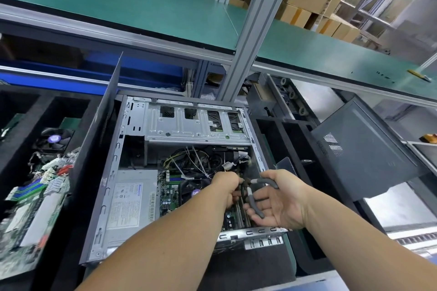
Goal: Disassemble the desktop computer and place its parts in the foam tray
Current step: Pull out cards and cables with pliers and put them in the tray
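Observation:
The open desktop case (132,149) lies on its side in the middle, showing a silver drive cage (189,125), a grey power supply (132,201), a green motherboard (169,196) and loose cables (194,160). My left hand (228,186) reaches into the case over the motherboard, its fingers curled around something I cannot make out. My right hand (279,201) holds grey-handled pliers (256,205) with the handles spread, just right of the left hand. A black foam tray (21,111) on the left holds a fan (53,139) and a motherboard (40,186).
A dark side panel (99,130) leans upright between the case and the left tray. Another black foam tray (279,130) and a grey case cover (364,149) lie to the right. A green shelf (142,7) on aluminium posts spans overhead.

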